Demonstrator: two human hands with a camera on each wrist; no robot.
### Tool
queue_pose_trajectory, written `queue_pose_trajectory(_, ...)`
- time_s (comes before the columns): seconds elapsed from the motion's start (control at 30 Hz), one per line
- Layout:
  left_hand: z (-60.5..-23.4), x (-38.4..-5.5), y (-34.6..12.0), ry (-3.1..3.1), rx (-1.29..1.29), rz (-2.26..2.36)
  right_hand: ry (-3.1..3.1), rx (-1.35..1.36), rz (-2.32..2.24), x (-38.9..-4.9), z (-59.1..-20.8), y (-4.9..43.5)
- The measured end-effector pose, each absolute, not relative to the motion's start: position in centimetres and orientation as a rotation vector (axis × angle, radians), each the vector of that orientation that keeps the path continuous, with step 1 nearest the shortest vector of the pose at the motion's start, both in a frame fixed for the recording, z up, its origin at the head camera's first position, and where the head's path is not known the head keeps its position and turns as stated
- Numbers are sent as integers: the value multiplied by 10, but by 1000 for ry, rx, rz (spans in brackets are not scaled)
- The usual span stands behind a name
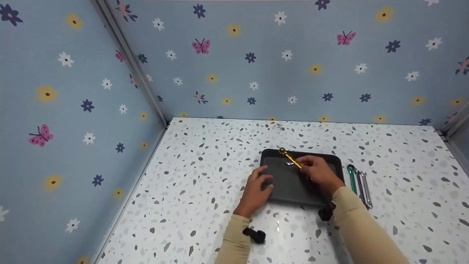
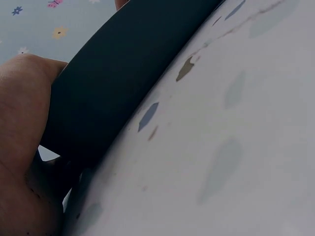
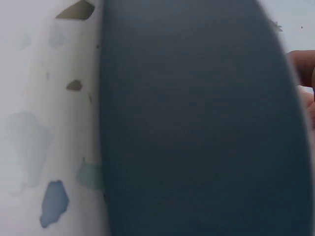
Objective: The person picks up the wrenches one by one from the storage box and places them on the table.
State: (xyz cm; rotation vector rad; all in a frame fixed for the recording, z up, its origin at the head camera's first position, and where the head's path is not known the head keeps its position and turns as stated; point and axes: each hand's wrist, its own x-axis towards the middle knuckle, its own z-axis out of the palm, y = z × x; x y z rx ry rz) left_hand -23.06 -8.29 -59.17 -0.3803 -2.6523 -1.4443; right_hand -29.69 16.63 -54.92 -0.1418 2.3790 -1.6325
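Note:
My right hand (image 1: 318, 171) pinches a yellow ratcheting combination wrench (image 1: 292, 160) over the dark grey tray (image 1: 287, 187). The wrench's round ring end points up and away to the left; its other end is hidden by the fingers. Beneath it, a small silver piece (image 1: 289, 163) shows in the tray, too covered to tell its kind. At the tray's left edge rests my left hand (image 1: 256, 190), fingers spread over the rim. Both wrist views mostly show the tray's outer wall (image 2: 113, 73), with a bit of the right fingers (image 3: 304, 66) at one edge.
Right of the tray lie a green ratcheting wrench (image 1: 352, 179), a dark purple wrench (image 1: 361, 189) and a silver wrench (image 1: 366, 190), side by side on the speckled table (image 1: 190, 176). Patterned walls (image 1: 271, 73) close off the back and left.

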Motion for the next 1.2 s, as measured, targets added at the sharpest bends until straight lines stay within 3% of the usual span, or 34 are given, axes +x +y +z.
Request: queue_pose_trajectory(1.2, -591, -230, -83, -2674, -371, -1434, 2439, 14, -1817, -279, -529, 194)
